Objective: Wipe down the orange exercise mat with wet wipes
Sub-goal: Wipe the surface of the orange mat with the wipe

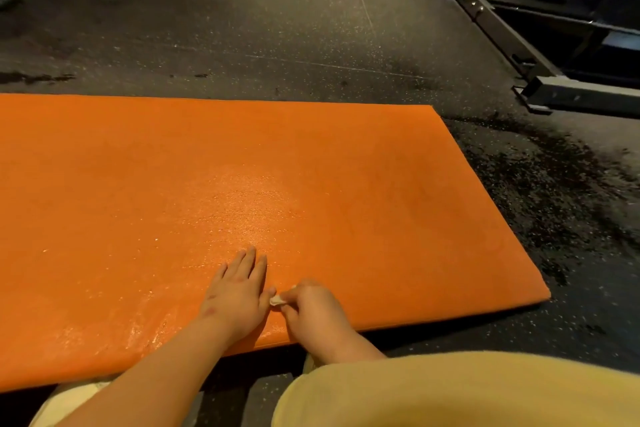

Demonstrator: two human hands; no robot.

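On the orange mat, the flat, open left grip likely holds it still while the right grip pinches a wet wipe.

A dark, speckled rubber floor fills the upper part of the view, crossed by thin pale seam lines. A darker blotchy patch spreads over it at the right, and a dark smear lies at the left edge. A black metal equipment frame stands at upper right, its grey base rail lying on the floor. Yellow clothing fills the lower right corner.
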